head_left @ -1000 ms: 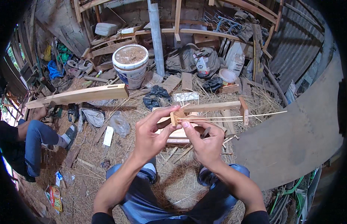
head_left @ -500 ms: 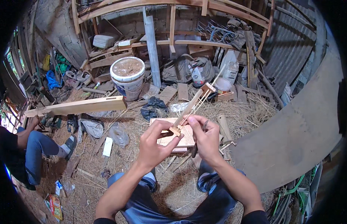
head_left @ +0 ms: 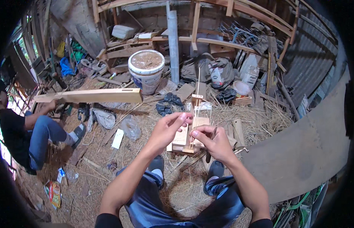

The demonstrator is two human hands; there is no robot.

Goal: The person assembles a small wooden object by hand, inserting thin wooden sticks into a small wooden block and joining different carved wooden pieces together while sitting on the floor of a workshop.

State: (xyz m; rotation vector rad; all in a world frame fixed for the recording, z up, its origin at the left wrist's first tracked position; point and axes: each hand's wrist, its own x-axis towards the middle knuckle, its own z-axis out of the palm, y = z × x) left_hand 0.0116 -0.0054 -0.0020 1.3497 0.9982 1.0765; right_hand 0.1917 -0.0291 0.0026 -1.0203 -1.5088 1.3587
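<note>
A small wooden frame [head_left: 197, 98], with end pieces joined by thin sticks, rests on light wooden blocks [head_left: 180, 139] between my feet. My right hand [head_left: 215, 142] pinches a thin stick [head_left: 199, 81] near the frame's close end. A slim dark tool [head_left: 208, 155] is also tucked in that hand; its kind is unclear. My left hand [head_left: 165, 131] hovers just left of the frame, fingers loosely curled and apart, with nothing visible in them.
At left, another person [head_left: 43, 133] sits with a hand at a long beam [head_left: 89, 95]. A white bucket [head_left: 146, 70] stands ahead, near a grey post [head_left: 173, 45]. A large brown sheet [head_left: 298, 144] spans the right. Straw and scraps cover the floor.
The frame has come down from between my hands onto the blocks and now points straight ahead. My left hand has let go of it. The view has turned slightly left.
</note>
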